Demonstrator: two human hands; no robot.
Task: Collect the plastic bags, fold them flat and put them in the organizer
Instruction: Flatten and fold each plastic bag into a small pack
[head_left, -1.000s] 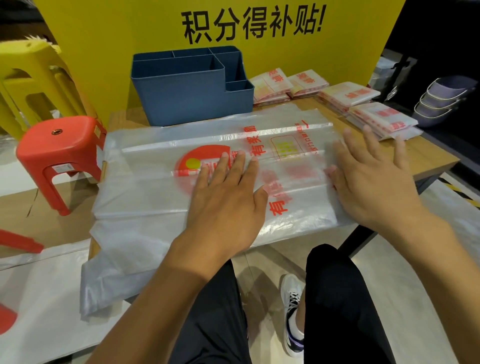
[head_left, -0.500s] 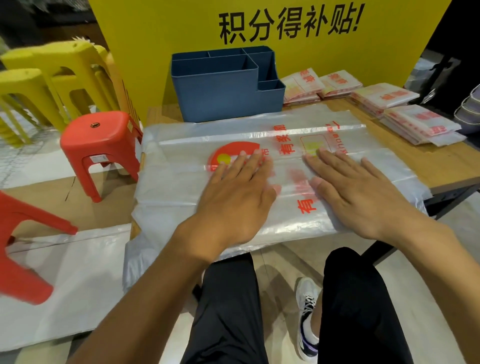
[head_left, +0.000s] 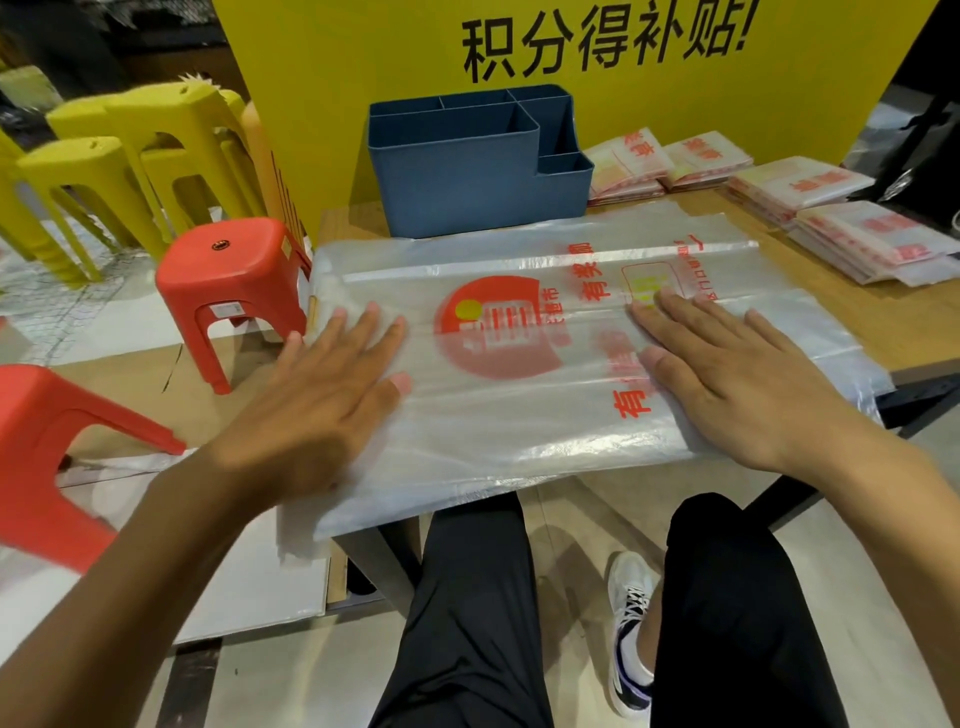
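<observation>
1. Head view: one yellow board (head_left: 363, 78) with black characters is seen standing behind the table.
2. One wooden table (head_left: 924, 332) is seen, its near edge above the person's two legs in black trousers (head_left: 467, 623).
3. One translucent plastic bag (head_left: 519, 415) printed in red is spread flat across the table; its near and left edges overhang the table edge.
4. One blue organizer (head_left: 467, 176) is set upright on the table just behind the bag; five compartments are counted, contents not visible.
5. Stools are noted at left: two red stools (head_left: 228, 275), one cut off by the frame, and at least three yellow stools (head_left: 93, 171).
6. Four piles of folded bags (head_left: 872, 239) are counted on the table, right of the organizer.
7. Left hand (head_left: 322, 395): laid palm down on the bag's left end, fingers straight and spread, nothing gripped; slightly blurred.
8. Right hand (head_left: 727, 374): pressed flat on the bag's right part, fingers extended, nothing gripped.
9. One white shoe (head_left: 631, 623) is seen on the floor between the legs.
</observation>
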